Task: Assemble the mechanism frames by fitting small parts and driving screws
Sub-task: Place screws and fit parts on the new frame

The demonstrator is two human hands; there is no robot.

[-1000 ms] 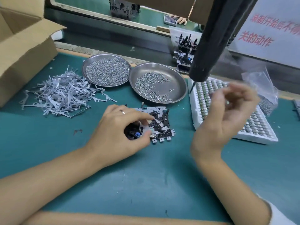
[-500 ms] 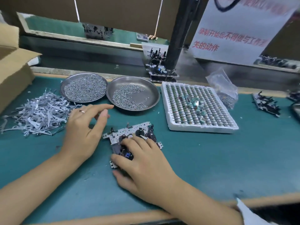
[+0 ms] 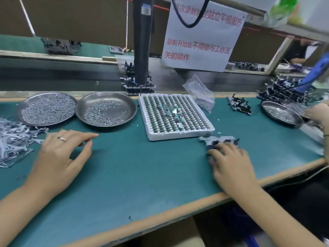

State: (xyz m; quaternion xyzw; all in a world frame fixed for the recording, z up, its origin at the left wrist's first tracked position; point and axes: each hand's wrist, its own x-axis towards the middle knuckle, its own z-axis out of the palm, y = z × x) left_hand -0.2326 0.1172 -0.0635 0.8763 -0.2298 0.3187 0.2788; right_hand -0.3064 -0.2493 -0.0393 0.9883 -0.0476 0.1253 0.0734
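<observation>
- Tabletop [image 3: 142, 175]: green mat, wooden front edge; two steel dishes [image 3: 106, 108] of screws, white foam tray [image 3: 178, 134].
- Mechanism frame [image 3: 219, 140]: right of tray, under right hand [image 3: 229, 163], fingers spread flat on it.
- Left hand [image 3: 60, 157]: relaxed, empty.
- Backdrop: printed notice [image 3: 201, 41], hanging screwdriver [image 3: 141, 41].

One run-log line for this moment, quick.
left hand: open, near lever pile | right hand: fingers on mechanism frame, beside foam tray | screwdriver: hanging
</observation>
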